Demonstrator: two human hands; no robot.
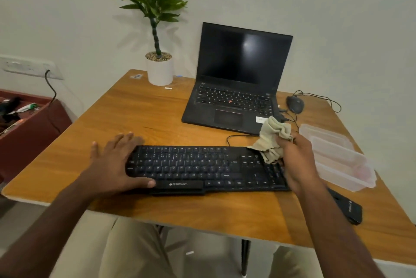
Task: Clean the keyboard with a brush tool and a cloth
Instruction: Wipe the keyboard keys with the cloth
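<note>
A black keyboard (193, 167) lies flat on the wooden table (144, 111), close to the front edge. My left hand (112, 163) grips the keyboard's left end, fingers spread over its back edge and thumb on its front edge. My right hand (297, 160) is closed on a crumpled beige cloth (271, 138), which rests on the number pad at the keyboard's right end. No brush tool is visible.
An open black laptop (236, 79) stands behind the keyboard, with a wired mouse (295, 104) to its right. Clear plastic containers (337, 158) lie at the right. A black case (347, 208) sits near the right front edge. A potted plant (159, 68) stands at the back.
</note>
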